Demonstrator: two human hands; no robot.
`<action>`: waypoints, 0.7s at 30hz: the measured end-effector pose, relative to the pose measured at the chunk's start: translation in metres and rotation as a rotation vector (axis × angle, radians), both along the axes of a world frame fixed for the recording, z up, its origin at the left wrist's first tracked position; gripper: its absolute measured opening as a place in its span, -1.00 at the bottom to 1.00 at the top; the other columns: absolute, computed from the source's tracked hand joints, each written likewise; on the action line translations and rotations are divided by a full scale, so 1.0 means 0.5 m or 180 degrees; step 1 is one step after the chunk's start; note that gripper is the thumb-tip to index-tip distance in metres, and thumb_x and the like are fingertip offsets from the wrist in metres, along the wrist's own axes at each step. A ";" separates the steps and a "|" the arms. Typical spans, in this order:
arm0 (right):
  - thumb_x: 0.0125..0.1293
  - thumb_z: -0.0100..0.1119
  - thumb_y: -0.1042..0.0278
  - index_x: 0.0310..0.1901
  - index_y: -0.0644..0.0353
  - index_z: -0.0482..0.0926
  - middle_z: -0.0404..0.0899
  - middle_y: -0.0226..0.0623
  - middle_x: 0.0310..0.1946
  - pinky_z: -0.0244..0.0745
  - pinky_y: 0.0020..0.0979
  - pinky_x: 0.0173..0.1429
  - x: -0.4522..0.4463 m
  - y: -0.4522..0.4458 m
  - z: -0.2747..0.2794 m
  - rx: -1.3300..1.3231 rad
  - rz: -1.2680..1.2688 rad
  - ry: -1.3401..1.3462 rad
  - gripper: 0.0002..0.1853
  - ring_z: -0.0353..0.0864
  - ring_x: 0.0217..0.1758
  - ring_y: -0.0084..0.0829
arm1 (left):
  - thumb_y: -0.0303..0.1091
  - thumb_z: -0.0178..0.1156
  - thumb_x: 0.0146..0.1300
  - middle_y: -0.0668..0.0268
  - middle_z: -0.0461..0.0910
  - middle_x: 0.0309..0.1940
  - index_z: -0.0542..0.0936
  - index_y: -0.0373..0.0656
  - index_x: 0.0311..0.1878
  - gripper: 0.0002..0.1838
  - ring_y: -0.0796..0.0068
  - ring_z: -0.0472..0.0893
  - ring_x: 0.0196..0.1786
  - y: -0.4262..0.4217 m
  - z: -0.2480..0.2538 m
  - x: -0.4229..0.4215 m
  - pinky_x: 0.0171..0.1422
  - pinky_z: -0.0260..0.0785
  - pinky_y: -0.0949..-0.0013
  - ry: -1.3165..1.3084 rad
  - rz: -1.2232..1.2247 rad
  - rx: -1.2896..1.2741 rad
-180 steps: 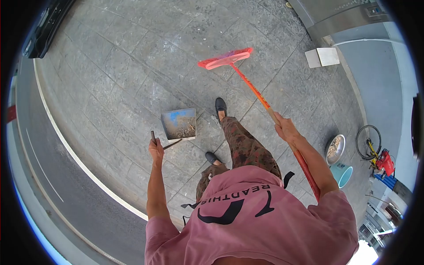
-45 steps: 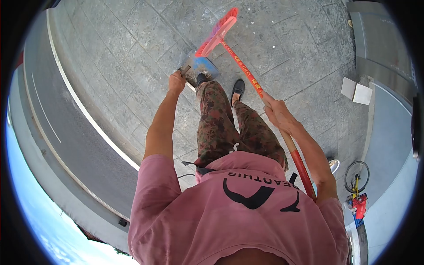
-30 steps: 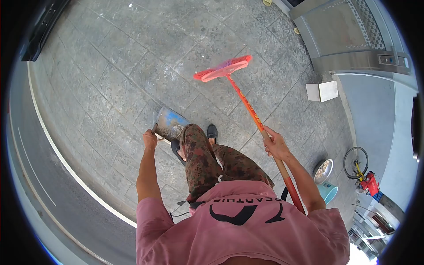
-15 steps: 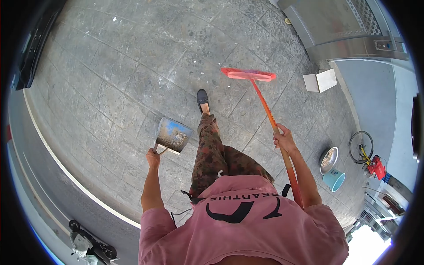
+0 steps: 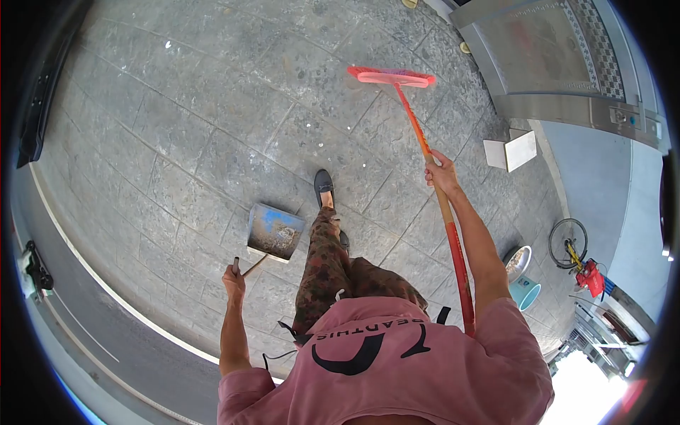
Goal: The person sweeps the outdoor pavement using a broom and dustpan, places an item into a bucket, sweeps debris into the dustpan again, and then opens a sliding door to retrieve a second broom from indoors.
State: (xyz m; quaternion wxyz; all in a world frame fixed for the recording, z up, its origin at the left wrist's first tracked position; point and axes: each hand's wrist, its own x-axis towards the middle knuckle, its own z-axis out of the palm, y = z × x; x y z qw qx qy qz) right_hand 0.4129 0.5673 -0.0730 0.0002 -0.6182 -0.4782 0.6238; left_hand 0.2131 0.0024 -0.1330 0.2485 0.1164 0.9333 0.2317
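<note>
My left hand (image 5: 234, 282) is closed around the handle of a dustpan (image 5: 268, 255). The dustpan has a worn blue and grey inside with dirt and small debris in it, and hangs left of my legs. My right hand (image 5: 443, 173) is wrapped round the orange and red stick of a broom (image 5: 455, 258). Its wide pink-red broom head (image 5: 393, 76) is well ahead of me, over the tiled floor. Whether the bristles touch the floor I cannot tell. The stick's rear end runs beside my right arm.
Small white bits dot the grey tiled ground (image 5: 212, 134). On the right are a white box-like object (image 5: 511, 151), a metal bowl (image 5: 519, 262), a teal bucket (image 5: 525, 293) and a bicycle wheel (image 5: 568, 243). A road (image 5: 92, 312) lies left, with a scooter (image 5: 34, 271).
The broom and my right hand have moved forward. My left hand and the dustpan sit lower in view. A second shoe now shows behind the front one. The scooter shows farther up the road.
</note>
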 end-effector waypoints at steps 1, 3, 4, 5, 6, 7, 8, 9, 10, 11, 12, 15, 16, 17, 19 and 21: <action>0.08 -0.05 0.58 0.23 0.17 0.06 0.35 -0.35 -0.63 0.29 -0.54 -0.69 -0.013 0.012 -0.012 -0.0021 -0.0022 0.0024 -0.38 0.32 -0.71 -0.59 | -0.52 0.00 0.07 0.01 0.39 -0.69 0.39 -0.30 -0.53 -0.90 0.04 0.40 -0.61 0.013 0.005 -0.010 -0.53 0.21 0.23 0.0010 -0.0049 0.0090; 0.09 -0.05 0.57 0.23 0.14 0.06 0.35 -0.36 -0.63 0.29 -0.54 -0.69 -0.035 0.031 -0.038 -0.0005 -0.0035 0.0006 -0.38 0.32 -0.71 -0.59 | -0.54 0.00 0.05 0.01 0.37 -0.70 0.39 -0.31 -0.52 -0.92 0.04 0.39 -0.62 0.053 0.024 -0.027 -0.54 0.20 0.25 -0.0074 -0.0024 0.0114; 0.09 -0.05 0.57 0.23 0.13 0.07 0.35 -0.36 -0.63 0.30 -0.55 -0.69 -0.042 0.035 -0.051 -0.0012 -0.0053 -0.0009 -0.38 0.32 -0.71 -0.59 | -0.55 0.00 0.05 0.02 0.36 -0.70 0.39 -0.31 -0.51 -0.93 0.05 0.38 -0.63 0.073 0.032 -0.036 -0.54 0.20 0.26 -0.0122 -0.0021 0.0110; 0.10 -0.05 0.56 0.23 0.11 0.08 0.35 -0.37 -0.64 0.29 -0.55 -0.69 -0.047 0.036 -0.062 -0.0015 0.0009 -0.0064 -0.40 0.32 -0.71 -0.59 | -0.55 0.00 0.04 0.02 0.35 -0.71 0.38 -0.31 -0.51 -0.94 0.05 0.37 -0.63 0.085 0.032 -0.044 -0.55 0.20 0.27 -0.0169 -0.0038 0.0104; 0.11 -0.06 0.55 0.22 0.10 0.10 0.35 -0.37 -0.64 0.29 -0.55 -0.70 -0.049 0.037 -0.072 -0.0019 0.0070 -0.0123 -0.41 0.32 -0.71 -0.59 | -0.56 0.01 0.04 0.02 0.34 -0.71 0.38 -0.30 -0.50 -0.95 0.05 0.36 -0.63 0.097 0.032 -0.054 -0.55 0.19 0.27 -0.0221 -0.0055 0.0096; 0.12 -0.06 0.54 0.22 0.09 0.12 0.34 -0.37 -0.65 0.29 -0.56 -0.70 -0.052 0.039 -0.080 0.0000 0.0131 -0.0170 -0.42 0.32 -0.71 -0.59 | -0.56 0.01 0.04 0.02 0.34 -0.71 0.38 -0.30 -0.50 -0.95 0.05 0.35 -0.64 0.113 0.027 -0.066 -0.55 0.19 0.28 -0.0262 -0.0073 0.0113; 0.13 -0.07 0.53 0.22 0.08 0.13 0.34 -0.37 -0.65 0.29 -0.56 -0.71 -0.050 0.039 -0.085 -0.0007 0.0154 -0.0306 -0.44 0.32 -0.72 -0.59 | -0.56 0.01 0.04 0.01 0.33 -0.71 0.38 -0.30 -0.50 -0.95 0.04 0.34 -0.64 0.130 0.024 -0.078 -0.55 0.19 0.28 -0.0263 -0.0102 0.0100; 0.14 -0.08 0.52 0.21 0.07 0.14 0.34 -0.37 -0.66 0.29 -0.55 -0.72 -0.042 0.034 -0.090 -0.0002 0.0178 -0.0441 -0.45 0.32 -0.73 -0.59 | -0.57 0.01 0.03 0.01 0.33 -0.71 0.38 -0.29 -0.50 -0.95 0.04 0.33 -0.64 0.145 0.024 -0.089 -0.55 0.19 0.28 -0.0262 -0.0130 0.0100; 0.15 -0.09 0.51 0.21 0.07 0.15 0.34 -0.37 -0.66 0.29 -0.55 -0.73 -0.038 0.032 -0.090 0.0011 0.0205 -0.0572 -0.47 0.33 -0.73 -0.59 | -0.57 0.01 0.03 0.00 0.33 -0.71 0.38 -0.29 -0.50 -0.95 0.03 0.32 -0.64 0.163 0.020 -0.100 -0.55 0.19 0.28 -0.0258 -0.0155 0.0106; 0.17 -0.08 0.49 0.21 0.05 0.16 0.33 -0.38 -0.67 0.28 -0.56 -0.73 -0.034 0.030 -0.089 -0.0023 0.0283 -0.0664 -0.48 0.32 -0.73 -0.60 | -0.57 0.01 0.03 -0.01 0.34 -0.70 0.38 -0.29 -0.50 -0.95 0.01 0.33 -0.63 0.181 0.012 -0.112 -0.55 0.19 0.27 -0.0306 -0.0207 0.0108; 0.19 -0.08 0.46 0.21 0.04 0.16 0.32 -0.39 -0.67 0.27 -0.57 -0.73 -0.028 0.023 -0.085 -0.0068 0.0362 -0.0760 -0.49 0.31 -0.74 -0.61 | -0.57 0.01 0.03 -0.02 0.35 -0.69 0.38 -0.29 -0.51 -0.95 -0.01 0.34 -0.62 0.195 0.007 -0.123 -0.55 0.20 0.26 -0.0358 -0.0258 0.0099; 0.21 -0.10 0.45 0.21 0.03 0.16 0.31 -0.40 -0.69 0.28 -0.55 -0.74 -0.027 -0.017 -0.066 -0.0047 0.0977 -0.0920 -0.51 0.30 -0.75 -0.61 | -0.56 0.02 0.03 -0.05 0.38 -0.67 0.38 -0.29 -0.50 -0.95 -0.06 0.39 -0.57 0.220 -0.029 -0.153 -0.53 0.22 0.20 -0.0233 -0.0415 0.0248; 0.21 -0.11 0.45 0.21 0.04 0.15 0.30 -0.41 -0.69 0.29 -0.54 -0.75 -0.023 -0.042 -0.055 -0.0002 0.1229 -0.0960 -0.51 0.30 -0.75 -0.61 | -0.56 0.03 0.03 -0.05 0.40 -0.66 0.38 -0.29 -0.50 -0.95 -0.08 0.40 -0.55 0.233 -0.043 -0.163 -0.52 0.22 0.17 -0.0149 -0.0482 0.0341; 0.20 -0.11 0.46 0.21 0.04 0.14 0.30 -0.43 -0.70 0.32 -0.51 -0.74 -0.021 -0.076 -0.048 0.0155 0.1339 -0.0932 -0.50 0.30 -0.75 -0.59 | -0.55 0.03 0.03 -0.06 0.41 -0.64 0.39 -0.28 -0.50 -0.95 -0.09 0.42 -0.53 0.249 -0.056 -0.177 -0.50 0.23 0.15 -0.0163 -0.0549 0.0314; 0.18 -0.11 0.46 0.24 0.06 0.09 0.27 -0.44 -0.72 0.36 -0.49 -0.70 -0.022 -0.156 -0.023 -0.0010 0.1689 -0.0801 -0.45 0.32 -0.74 -0.58 | -0.53 0.04 0.03 -0.06 0.44 -0.62 0.40 -0.28 -0.49 -0.95 -0.09 0.46 -0.48 0.280 -0.066 -0.194 -0.47 0.25 0.09 -0.0201 -0.0629 0.0203; 0.18 -0.11 0.46 0.25 0.07 0.06 0.28 -0.44 -0.70 0.37 -0.50 -0.68 -0.044 -0.240 0.020 -0.0303 0.2016 -0.0794 -0.43 0.33 -0.74 -0.59 | -0.49 0.06 0.04 -0.07 0.47 -0.58 0.41 -0.27 -0.50 -0.92 -0.09 0.47 -0.44 0.325 -0.065 -0.193 -0.42 0.27 0.06 -0.0228 -0.0638 0.0158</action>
